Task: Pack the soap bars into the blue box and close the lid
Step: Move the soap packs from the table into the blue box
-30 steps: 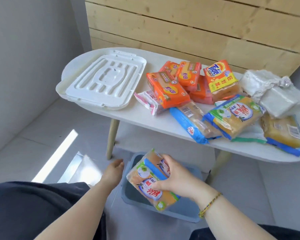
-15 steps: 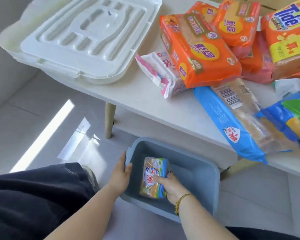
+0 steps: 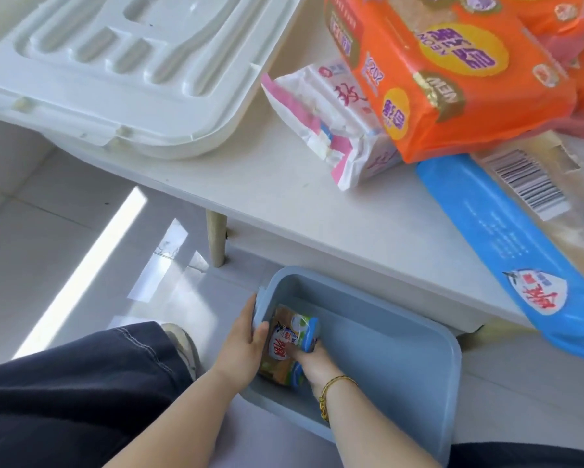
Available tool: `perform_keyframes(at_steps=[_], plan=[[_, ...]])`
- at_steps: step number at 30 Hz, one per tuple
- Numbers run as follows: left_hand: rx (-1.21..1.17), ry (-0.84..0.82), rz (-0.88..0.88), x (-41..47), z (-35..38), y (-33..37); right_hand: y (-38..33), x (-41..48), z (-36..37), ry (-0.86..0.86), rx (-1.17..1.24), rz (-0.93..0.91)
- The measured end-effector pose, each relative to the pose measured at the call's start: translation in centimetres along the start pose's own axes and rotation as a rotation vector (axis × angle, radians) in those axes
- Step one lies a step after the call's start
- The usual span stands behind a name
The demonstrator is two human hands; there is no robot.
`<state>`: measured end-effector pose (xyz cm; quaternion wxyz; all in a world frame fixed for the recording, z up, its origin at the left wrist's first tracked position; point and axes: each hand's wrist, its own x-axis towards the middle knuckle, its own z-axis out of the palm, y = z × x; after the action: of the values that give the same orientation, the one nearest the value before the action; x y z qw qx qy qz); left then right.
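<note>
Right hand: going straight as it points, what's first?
The right hand grips the soap pack; beyond it, probably the left wall of the blue box, where the left hand holds. Depth unclear.

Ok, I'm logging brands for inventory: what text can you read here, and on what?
"NEW": gold, upside down, on the orange pack.
"202": on that pack's edge.
Its purple Chinese characters: too blurred.
On the pink and white pack: one red character, unclear.
On the blue pack: red characters and a barcode, digits too small.
On the soap pack that the right hand holds in the blue box: red characters, unreadable.
</note>
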<state>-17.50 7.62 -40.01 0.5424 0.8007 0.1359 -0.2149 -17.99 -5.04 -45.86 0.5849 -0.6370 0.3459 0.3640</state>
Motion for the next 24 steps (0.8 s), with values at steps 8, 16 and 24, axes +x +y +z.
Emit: perform_keyframes(at_steps=[8, 16, 24], plan=[[0.028, -0.015, -0.003, 0.0, 0.1, -0.2, -0.1, 0.6, -0.1, 0.095, -0.28, -0.024], [0.065, -0.023, -0.018, 0.0, 0.1, -0.1, -0.6, 1.2, -0.9, 0.07, -0.397, 0.043], [0.094, -0.024, -0.02, 0.1, 0.1, -0.3, -0.5, 1.7, -0.5, 0.144, -0.377, 0.037]])
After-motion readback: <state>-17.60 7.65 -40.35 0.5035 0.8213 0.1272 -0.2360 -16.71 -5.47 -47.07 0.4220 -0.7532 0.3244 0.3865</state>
